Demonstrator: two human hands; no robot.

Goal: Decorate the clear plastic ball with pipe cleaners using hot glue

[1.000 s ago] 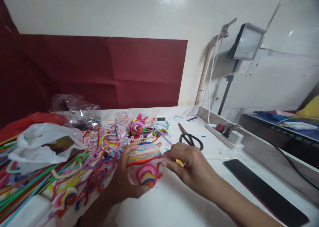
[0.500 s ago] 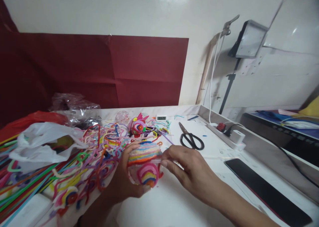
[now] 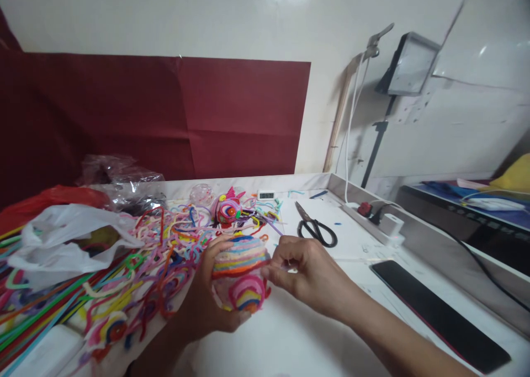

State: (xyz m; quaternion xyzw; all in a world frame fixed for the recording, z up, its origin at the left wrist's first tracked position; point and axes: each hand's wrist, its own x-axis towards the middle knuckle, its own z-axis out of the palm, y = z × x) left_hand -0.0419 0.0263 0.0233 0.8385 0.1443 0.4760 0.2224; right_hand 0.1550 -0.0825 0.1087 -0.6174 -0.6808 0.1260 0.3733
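Observation:
My left hand (image 3: 207, 294) is wrapped round a ball (image 3: 240, 258) covered in stripes of coloured pipe cleaner, thumb below and fingers over the top. On its near side is a round patch (image 3: 247, 293) of pink, yellow, blue and orange arcs. Thumb and forefinger of my right hand (image 3: 304, 272) are pinched together at the ball's right side. Whatever lies between those fingertips is too small to make out. Just behind the ball, a finished-looking fish-like ball (image 3: 228, 208) with a pink crest rests among loose pipe cleaners (image 3: 178, 233).
Black-handled scissors (image 3: 317, 231) lie beyond my right hand. A black phone-like slab (image 3: 439, 316) is at the right, near a power strip (image 3: 385, 233). At left are a white plastic bag (image 3: 53, 250), long coloured stems (image 3: 37, 316) and another striped piece (image 3: 110, 330). A small digital display (image 3: 265, 195) stands behind.
The pinched fingers of my right hand have shifted slightly down along the ball's right side. A pale strip seen at those fingertips before no longer shows. My left hand keeps its hold.

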